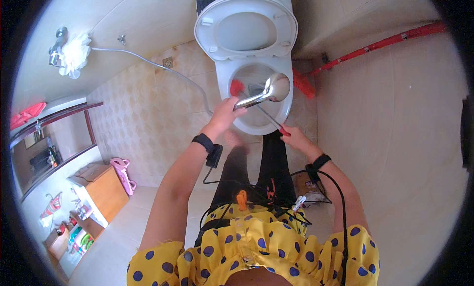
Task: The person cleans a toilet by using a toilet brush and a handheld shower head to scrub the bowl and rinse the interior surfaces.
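My left hand (224,117) is wrapped round the handle of a chrome shower head (277,86), held over the toilet bowl (288,101). Lower on the right, my right hand (296,139) grips the red handle end of a toilet brush. The brush's thin grey shaft (269,118) slants into the bowl, passing under the shower head. Its red bristles (237,87) lie against the bowl's inner left side. The toilet seat (205,37) is raised against the tank. The shower head hides part of the bowl's inside, and I cannot tell whether water is flowing.
A grey hose (173,67) runs from the wall tap (55,51), where a white bath puff (75,54) hangs. Along the right wall leans a red pole (380,46) with red bristles (302,83) beside the toilet. Black cables (340,187) trail from my wristbands. An orange-fronted cabinet (109,193) stands left.
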### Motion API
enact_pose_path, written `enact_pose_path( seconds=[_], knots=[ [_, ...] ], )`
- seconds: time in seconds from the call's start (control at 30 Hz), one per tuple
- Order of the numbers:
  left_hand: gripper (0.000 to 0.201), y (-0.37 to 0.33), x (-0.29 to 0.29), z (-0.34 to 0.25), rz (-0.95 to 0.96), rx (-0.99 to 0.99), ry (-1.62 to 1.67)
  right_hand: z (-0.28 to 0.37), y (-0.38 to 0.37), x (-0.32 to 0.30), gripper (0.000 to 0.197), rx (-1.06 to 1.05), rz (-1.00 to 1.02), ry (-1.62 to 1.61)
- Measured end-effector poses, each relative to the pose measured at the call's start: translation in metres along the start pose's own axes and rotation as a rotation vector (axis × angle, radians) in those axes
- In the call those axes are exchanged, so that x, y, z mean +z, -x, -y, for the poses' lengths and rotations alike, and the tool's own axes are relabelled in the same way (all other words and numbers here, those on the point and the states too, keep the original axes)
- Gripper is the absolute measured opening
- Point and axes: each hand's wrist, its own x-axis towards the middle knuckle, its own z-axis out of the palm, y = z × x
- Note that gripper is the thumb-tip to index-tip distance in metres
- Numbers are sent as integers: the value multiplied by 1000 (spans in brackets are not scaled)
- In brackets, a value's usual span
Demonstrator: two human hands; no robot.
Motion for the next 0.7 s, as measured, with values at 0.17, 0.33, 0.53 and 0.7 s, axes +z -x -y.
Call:
enact_pose_path(
  seconds=[0.17,0.33,0.53,0.7],
  knots=[
    [32,2,-6,-10,-8,93,-122,14,34,-29,34,-48,125,257],
    [32,1,-11,-18,27,111,-315,33,28,-23,39,-119,-96,108],
    [30,15,-17,-14,38,7,-56,43,82,-45,32,-118,-224,521],
    [28,31,-26,-18,1,-53,271,63,80,-34,38,-242,-203,833]
  ],
)
